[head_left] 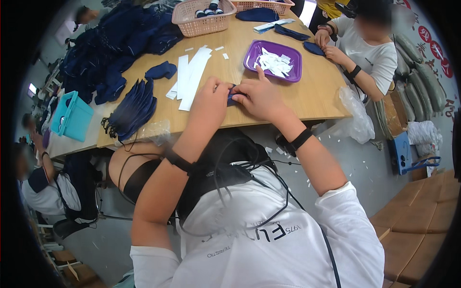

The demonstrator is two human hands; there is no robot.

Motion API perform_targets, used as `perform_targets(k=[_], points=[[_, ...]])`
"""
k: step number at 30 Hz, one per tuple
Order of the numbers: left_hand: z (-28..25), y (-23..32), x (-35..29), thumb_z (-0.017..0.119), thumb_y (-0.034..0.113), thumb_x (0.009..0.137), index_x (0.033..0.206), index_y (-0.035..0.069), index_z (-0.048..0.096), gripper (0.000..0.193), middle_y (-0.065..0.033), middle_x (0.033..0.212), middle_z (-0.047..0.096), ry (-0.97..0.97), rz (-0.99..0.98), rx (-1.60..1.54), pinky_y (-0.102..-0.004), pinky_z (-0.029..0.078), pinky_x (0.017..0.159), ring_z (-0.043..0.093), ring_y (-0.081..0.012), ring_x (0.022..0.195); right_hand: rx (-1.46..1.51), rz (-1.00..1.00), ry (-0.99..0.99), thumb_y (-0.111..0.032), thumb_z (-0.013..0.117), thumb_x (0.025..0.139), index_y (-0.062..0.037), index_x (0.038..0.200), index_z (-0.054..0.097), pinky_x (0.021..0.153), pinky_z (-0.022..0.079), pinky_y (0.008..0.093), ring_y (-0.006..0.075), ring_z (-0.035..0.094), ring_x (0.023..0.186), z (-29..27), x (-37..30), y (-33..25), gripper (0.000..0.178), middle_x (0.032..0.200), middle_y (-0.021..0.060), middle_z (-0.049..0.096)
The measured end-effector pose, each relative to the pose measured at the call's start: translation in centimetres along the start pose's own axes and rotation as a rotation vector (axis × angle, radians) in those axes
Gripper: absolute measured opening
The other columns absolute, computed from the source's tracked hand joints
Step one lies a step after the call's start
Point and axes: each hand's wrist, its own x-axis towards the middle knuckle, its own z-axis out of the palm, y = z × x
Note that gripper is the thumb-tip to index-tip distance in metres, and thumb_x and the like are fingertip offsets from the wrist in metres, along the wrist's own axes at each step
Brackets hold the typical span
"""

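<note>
Both my hands meet over the near edge of the wooden table, closed on a small dark blue cloth piece (231, 102). My left hand (211, 100) pinches it from the left. My right hand (259, 97) grips its other side with thumb and bent fingers, one finger pointing up. Most of the cloth is hidden by my fingers. Just beyond my right hand, a purple tray (298, 72) holds many small white tags (273, 63). Long white strips (194, 72) lie beyond my left hand. Left of them is a fanned stack of dark blue cloth pieces (135, 108).
A large heap of dark blue cloth (115, 48) covers the far left. A turquoise basket (77, 116) stands left, a pink basket (199, 24) at the back. Across the right side, a co-worker (370, 57) handles dark blue cloth. A clear plastic bag (355, 117) hangs at the right edge.
</note>
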Motion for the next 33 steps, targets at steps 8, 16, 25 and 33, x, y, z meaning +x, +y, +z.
perform_targets(k=[8, 16, 25, 33], points=[[-0.3, 0.0, 0.3, 0.071, 0.013, 0.098, 0.11, 0.003, 0.072, 0.016, -0.0154, 0.108, 0.07, -0.015, 0.007, -0.054, -0.0462, 0.057, 0.082, 0.069, -0.0399, 0.098, 0.07, 0.043, 0.017, -0.028, 0.067, 0.102, -0.0129, 0.099, 0.082, 0.128, 0.025, 0.0665, 0.0308, 0.071, 0.102, 1.2, 2.8, 2.0, 0.021, 0.094, 0.0077, 0.074], [-0.2, -0.7, 0.1, 0.072, 0.015, 0.098, 0.109, 0.004, 0.075, 0.015, -0.0142, 0.102, 0.067, -0.028, -0.009, -0.063, -0.0456, 0.054, 0.084, 0.067, -0.0383, 0.096, -0.032, 0.26, -0.278, -0.028, 0.073, 0.095, -0.0092, 0.104, 0.084, 0.117, 0.045, 0.0532, 0.0317, 0.074, 0.102, -1.7, 8.0, 1.2, 0.024, 0.105, 0.0122, 0.079], [-0.7, 0.3, -1.2, 0.072, 0.014, 0.098, 0.112, 0.006, 0.075, 0.017, -0.0131, 0.104, 0.068, -0.045, -0.019, -0.052, -0.045, 0.054, 0.087, 0.067, -0.0372, 0.1, 0.069, 0.305, -0.527, -0.019, 0.076, 0.087, -0.0078, 0.099, 0.084, 0.084, 0.06, 0.0428, 0.0344, 0.077, 0.099, -1.1, 8.1, 1.0, 0.019, 0.101, 0.0173, 0.081], [-1.4, -0.2, -1.2, 0.07, 0.014, 0.099, 0.11, 0.006, 0.076, 0.015, -0.0145, 0.104, 0.07, -0.069, 0.025, -0.091, -0.0451, 0.054, 0.088, 0.067, -0.0373, 0.1, 0.241, 0.4, -0.45, -0.015, 0.076, 0.09, -0.0047, 0.108, 0.084, 0.082, 0.059, 0.0389, 0.029, 0.076, 0.087, -1.1, 6.3, 0.9, 0.022, 0.096, 0.0178, 0.081]])
